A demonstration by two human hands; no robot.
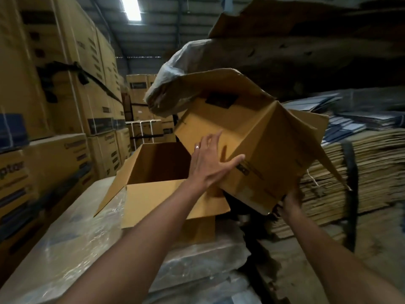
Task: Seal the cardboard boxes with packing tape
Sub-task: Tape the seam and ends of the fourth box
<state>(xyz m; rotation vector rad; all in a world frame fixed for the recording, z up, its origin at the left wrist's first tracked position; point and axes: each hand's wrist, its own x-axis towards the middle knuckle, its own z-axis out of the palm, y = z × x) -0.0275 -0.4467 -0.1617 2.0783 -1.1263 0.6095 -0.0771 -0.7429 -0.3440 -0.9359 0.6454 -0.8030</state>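
Your left hand [210,163] lies spread flat against the near side of the tilted cardboard box [247,145], fingers wide, while your right hand [289,204] grips its lowest corner from beneath. The box hangs in the air with flaps loose, its mouth tipped toward you. Held by one corner and a flat palm, it could twist or slip out, and the dangling flap [311,137] above your right hand may snag or crease. Just below and left of your left hand, a second open box [157,185] sits on the plastic-wrapped worktop [72,244], close enough to get knocked. Flattened cardboard stacks [355,172] crowd beyond your right hand. No packing tape is visible, so sealing likely can't start yet.
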